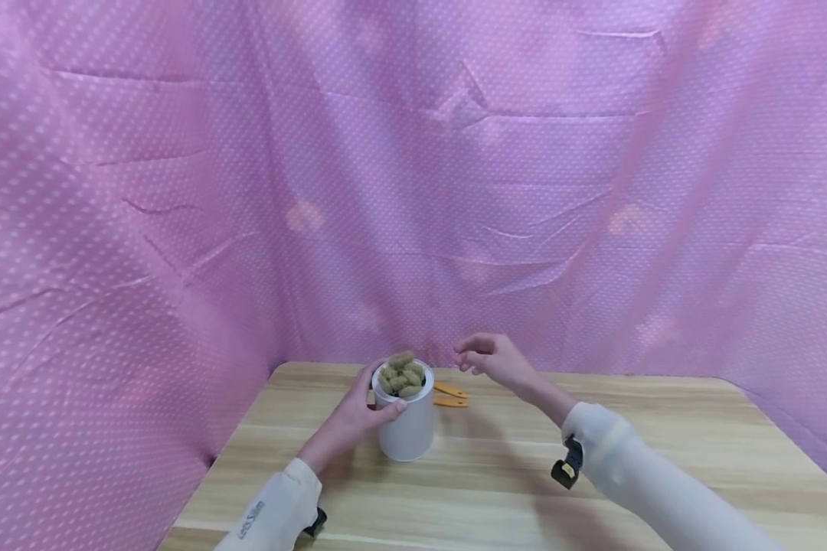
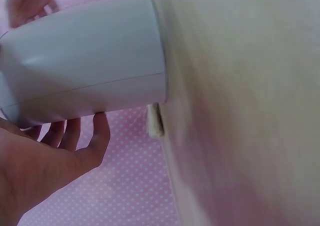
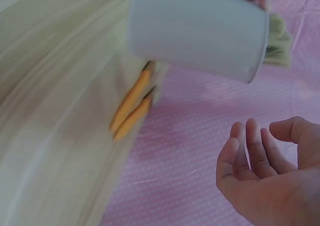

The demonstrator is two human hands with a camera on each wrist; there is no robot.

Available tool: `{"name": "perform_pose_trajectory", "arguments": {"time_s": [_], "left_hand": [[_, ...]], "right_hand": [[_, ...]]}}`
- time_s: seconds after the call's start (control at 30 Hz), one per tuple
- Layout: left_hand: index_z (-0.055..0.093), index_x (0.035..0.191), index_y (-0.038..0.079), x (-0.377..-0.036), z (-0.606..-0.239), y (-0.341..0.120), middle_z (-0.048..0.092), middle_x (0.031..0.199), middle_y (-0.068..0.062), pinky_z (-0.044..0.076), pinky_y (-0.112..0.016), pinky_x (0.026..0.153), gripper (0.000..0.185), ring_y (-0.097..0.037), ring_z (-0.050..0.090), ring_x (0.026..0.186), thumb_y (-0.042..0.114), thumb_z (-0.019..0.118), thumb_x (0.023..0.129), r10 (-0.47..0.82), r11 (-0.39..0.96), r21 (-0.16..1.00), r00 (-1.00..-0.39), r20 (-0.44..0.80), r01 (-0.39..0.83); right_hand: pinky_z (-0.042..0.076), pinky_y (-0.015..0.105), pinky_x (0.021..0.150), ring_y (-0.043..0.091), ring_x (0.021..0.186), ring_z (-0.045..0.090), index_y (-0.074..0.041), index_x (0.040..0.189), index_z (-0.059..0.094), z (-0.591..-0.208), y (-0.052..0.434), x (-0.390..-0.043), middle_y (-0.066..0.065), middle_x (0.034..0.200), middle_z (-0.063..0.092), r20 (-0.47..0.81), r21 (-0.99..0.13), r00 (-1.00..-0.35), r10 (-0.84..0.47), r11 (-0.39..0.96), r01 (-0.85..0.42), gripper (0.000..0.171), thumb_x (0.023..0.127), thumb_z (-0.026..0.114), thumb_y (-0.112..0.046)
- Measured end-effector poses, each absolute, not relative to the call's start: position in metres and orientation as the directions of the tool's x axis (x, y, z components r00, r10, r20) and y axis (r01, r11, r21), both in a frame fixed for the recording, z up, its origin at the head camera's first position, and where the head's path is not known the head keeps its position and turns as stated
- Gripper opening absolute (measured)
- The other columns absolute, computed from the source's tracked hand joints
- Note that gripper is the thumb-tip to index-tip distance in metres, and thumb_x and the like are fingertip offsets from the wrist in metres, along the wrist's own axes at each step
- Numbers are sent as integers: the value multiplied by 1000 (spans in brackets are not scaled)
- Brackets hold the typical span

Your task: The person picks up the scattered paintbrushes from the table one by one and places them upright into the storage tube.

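A white cylindrical pot [image 1: 406, 428] stands upright on the wooden table. Lumpy greenish-brown pieces [image 1: 400, 373] are heaped at its top and rise above the rim; their kind is unclear. My left hand [image 1: 358, 413] grips the pot at its upper left, with the thumb by the front rim and the fingers around the far side, as the left wrist view [image 2: 55, 156] also shows from below. To the right of the pot, my right hand [image 1: 495, 358] hovers apart from it, fingers loosely bent and holding nothing; in the right wrist view the fingers of this hand [image 3: 265, 186] are spread from the thumb.
Behind the pot, two orange handles [image 1: 451, 401] with dark ends lie on the table [image 1: 634, 444], partly hidden. A small pale block-like end [image 2: 155, 121] shows past the pot in the left wrist view. Pink dotted cloth [image 1: 455, 191] hangs behind and at the sides.
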State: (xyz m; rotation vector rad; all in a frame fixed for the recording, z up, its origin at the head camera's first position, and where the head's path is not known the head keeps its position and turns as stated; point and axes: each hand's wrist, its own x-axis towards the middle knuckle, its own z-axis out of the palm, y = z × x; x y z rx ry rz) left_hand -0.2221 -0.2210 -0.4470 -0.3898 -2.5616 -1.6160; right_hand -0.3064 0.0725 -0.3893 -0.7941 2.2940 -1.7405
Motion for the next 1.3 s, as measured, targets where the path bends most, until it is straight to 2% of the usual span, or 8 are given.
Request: {"name": "perform_pose_trajectory", "arguments": {"time_s": [0.27,0.37,0.53,0.73,0.8,0.93,1.17,1.3], "left_hand": [[33,157,23,-214,-444,-247,43,151,-5,47,-48,103,91,-27,41,137,52,81,85,110,468,858,-977,182,213],[33,156,25,-211,-443,-260,44,150,-5,47,-48,103,91,-27,41,137,54,81,84,83,493,849,-982,171,189],[34,156,22,-210,-441,-279,44,151,-10,44,-56,105,92,-32,42,137,52,82,83,55,507,838,-978,202,202],[32,157,22,-211,-439,-291,40,153,-12,41,-57,107,95,-34,36,140,56,80,83,36,519,836,-982,186,178],[30,158,21,-212,-439,-294,39,154,-13,40,-58,108,96,-35,35,141,57,79,83,28,531,830,-983,182,168],[30,158,20,-216,-439,-302,39,154,-14,37,-61,108,94,-38,36,140,55,78,86,28,529,829,-980,198,182],[25,161,23,-218,-439,-322,34,156,-16,19,-69,113,92,-40,29,143,54,74,89,-3,524,837,-983,185,156],[26,161,26,-220,-440,-333,29,159,-16,21,-71,111,89,-42,30,142,52,75,90,-15,511,843,-978,207,170]], "right_hand": [[57,40,82,39,97,67,7,119,67,-416,81,-324,15,99,72,173,-926,-848,-502,210,-313,22,101,58,-4],[57,36,78,44,98,66,8,118,67,-423,83,-329,12,98,72,163,-927,-842,-515,213,-309,22,102,56,-3],[57,37,77,48,98,64,9,117,66,-433,83,-338,14,98,72,146,-922,-845,-515,238,-304,21,103,54,-1],[56,54,83,40,92,67,4,111,70,-447,83,-343,19,98,71,170,-880,-839,-516,304,-366,17,100,60,-5],[57,52,81,35,89,67,5,108,70,-452,83,-347,17,97,71,186,-847,-823,-536,337,-411,17,98,61,-5],[56,35,74,20,85,65,4,106,71,-463,82,-358,5,95,70,213,-748,-792,-572,426,-509,16,97,63,-7],[57,40,77,22,89,66,-1,103,73,-470,63,-369,5,97,71,191,-652,-795,-576,531,-541,15,97,65,-13],[56,41,78,20,87,65,-2,105,73,-471,46,-372,5,97,70,104,-590,-821,-561,630,-505,21,98,68,-21]]}}
